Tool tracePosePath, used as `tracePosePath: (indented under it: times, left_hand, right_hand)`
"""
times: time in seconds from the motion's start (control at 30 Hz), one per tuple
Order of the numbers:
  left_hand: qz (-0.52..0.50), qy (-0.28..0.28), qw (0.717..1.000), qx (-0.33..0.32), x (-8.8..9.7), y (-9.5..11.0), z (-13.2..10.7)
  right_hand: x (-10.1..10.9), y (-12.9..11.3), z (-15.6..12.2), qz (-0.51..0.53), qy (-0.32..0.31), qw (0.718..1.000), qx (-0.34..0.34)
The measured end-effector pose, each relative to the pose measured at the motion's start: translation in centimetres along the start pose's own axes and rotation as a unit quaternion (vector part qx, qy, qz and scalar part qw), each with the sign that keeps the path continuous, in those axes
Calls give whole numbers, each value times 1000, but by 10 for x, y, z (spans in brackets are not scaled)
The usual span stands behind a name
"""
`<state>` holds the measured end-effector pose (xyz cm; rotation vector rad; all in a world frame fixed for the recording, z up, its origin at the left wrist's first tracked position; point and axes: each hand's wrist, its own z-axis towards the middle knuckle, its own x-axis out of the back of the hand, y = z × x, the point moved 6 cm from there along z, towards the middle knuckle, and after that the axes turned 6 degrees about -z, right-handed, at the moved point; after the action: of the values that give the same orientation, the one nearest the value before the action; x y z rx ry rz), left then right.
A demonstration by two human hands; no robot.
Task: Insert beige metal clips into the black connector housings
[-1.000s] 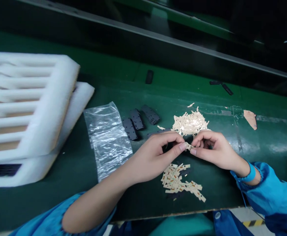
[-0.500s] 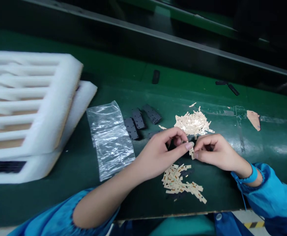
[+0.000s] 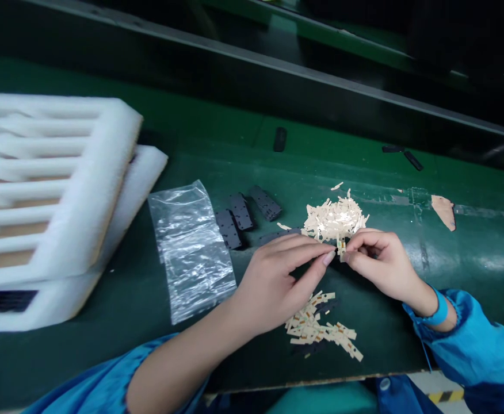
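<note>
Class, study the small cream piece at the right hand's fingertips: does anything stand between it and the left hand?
Nothing visible does: the left hand has its fingertips right beside the small cream piece that the right hand pinches, though whether they touch is unclear. The far cream pile lies beyond, not between.

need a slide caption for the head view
Right hand holds a small flat cream strip, left hand beside it, above a green tabletop.

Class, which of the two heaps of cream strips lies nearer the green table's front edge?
The loosely scattered heap of cream strips with brown patches; the denser cream heap lies farther back.
</note>
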<state>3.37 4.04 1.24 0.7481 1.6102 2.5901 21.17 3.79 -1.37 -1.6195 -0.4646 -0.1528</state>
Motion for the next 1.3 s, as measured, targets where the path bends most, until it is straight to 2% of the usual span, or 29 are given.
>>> tracePosePath:
  times: [0.3,0.47,0.63,0.8,0.93,1.07,1.17,1.23,1.3]
  left_hand:
    - [6,-46,999,-20,-8,0,-2]
    - [78,-76,993,-51,-11,-1,-3]
    - [174,-122,973,-86,-14,0,-5]
    - [186,-154,968,-74,-17,-1,-5]
    - [239,-122,963,-35,-12,-13,1]
    - [312,-53,947,61,2,-29,7]
    - [231,-67,966,98,1,-29,9]
    - [110,-109,980,123,-6,-25,9]
    - [-4,-145,977,157,-13,-22,7]
  right_hand:
    - [-3,-5,-1,10,-8,999,36]
    - [-5,-3,-2,2,-19,999,27]
    - [-7,-3,-1,-18,-31,999,21]
    - [-7,-2,-2,-32,-37,999,18]
    - [-7,1,-3,-27,-64,998,-8]
    - [-9,8,-2,13,-111,992,-51]
    - [-10,6,1,32,-118,992,-30]
    - [-10,5,2,27,-114,993,-11]
    - [-10,4,2,12,-116,993,1]
